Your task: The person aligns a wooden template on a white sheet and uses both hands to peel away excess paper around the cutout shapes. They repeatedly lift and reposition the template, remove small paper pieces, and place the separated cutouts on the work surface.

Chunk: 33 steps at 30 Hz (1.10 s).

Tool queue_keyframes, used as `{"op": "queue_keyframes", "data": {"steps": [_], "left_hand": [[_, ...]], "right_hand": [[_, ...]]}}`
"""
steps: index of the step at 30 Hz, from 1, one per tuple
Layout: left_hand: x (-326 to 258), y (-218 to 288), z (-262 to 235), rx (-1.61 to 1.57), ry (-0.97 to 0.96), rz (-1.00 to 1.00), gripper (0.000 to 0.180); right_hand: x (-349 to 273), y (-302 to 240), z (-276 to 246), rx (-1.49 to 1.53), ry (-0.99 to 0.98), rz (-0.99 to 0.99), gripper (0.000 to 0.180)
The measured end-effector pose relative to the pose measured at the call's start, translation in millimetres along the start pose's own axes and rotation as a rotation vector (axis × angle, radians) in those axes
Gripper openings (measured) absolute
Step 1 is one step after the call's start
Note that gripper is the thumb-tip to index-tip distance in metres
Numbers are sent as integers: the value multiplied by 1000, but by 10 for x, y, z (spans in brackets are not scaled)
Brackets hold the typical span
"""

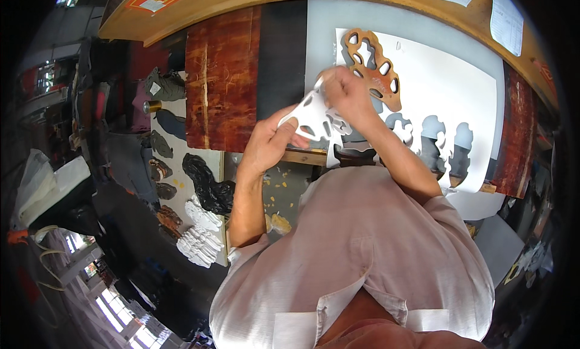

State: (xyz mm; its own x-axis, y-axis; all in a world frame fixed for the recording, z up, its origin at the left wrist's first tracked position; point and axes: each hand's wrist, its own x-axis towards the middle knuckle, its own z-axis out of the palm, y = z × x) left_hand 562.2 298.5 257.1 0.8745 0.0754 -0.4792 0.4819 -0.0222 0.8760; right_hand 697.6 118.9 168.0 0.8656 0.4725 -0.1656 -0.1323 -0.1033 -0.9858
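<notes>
Head view: left hand (269,140) and right hand (343,95) meet at a white cut piece (311,116)

Clock hours are read from the middle of the view. At far left, the lens's dark rim swallows the edges of things. A gold can (152,106) lies at ten o'clock, a glossy black bundle (202,178) at nine and a white stack (202,243) at eight; the contents of the bundle are hard to make out. At eleven stands a reddish-brown board (220,77).

The left forearm (248,198) rises from seven o'clock, almost upright, its hand tipped toward one. The left thumb lies on the piece while the fingers curl beneath, partly hidden, closed on its lower left edge. The piece, pierced with several openings, slants up toward one o'clock, just above the middle.

The right forearm (405,161) comes from four o'clock and points to eleven. Its hand is bent over the piece's upper end with curled fingers; motion blurs the tips, so I cannot tell whether they pinch it.

A brown openwork template (386,83) lies between one and two o'clock, its lower left partly covered by the right hand. Under it, a white sheet (444,71) spreads toward two, its near side cut into gaps. The light shirt (386,240) at five hides part of the table's front edge.
</notes>
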Motion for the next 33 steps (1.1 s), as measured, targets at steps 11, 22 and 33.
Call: {"op": "queue_keyframes", "data": {"steps": [11,22,33], "left_hand": [[-126,-267,-508,-775,93,309,57],[169,-434,36,-662,4,193,41],[530,-344,354,87,151,117,48]], "right_hand": [[208,260,-217,127,-255,334,71],[-149,-91,-639,1130,-143,429,75],[-447,122,-1087,633,27,339,26]]}}
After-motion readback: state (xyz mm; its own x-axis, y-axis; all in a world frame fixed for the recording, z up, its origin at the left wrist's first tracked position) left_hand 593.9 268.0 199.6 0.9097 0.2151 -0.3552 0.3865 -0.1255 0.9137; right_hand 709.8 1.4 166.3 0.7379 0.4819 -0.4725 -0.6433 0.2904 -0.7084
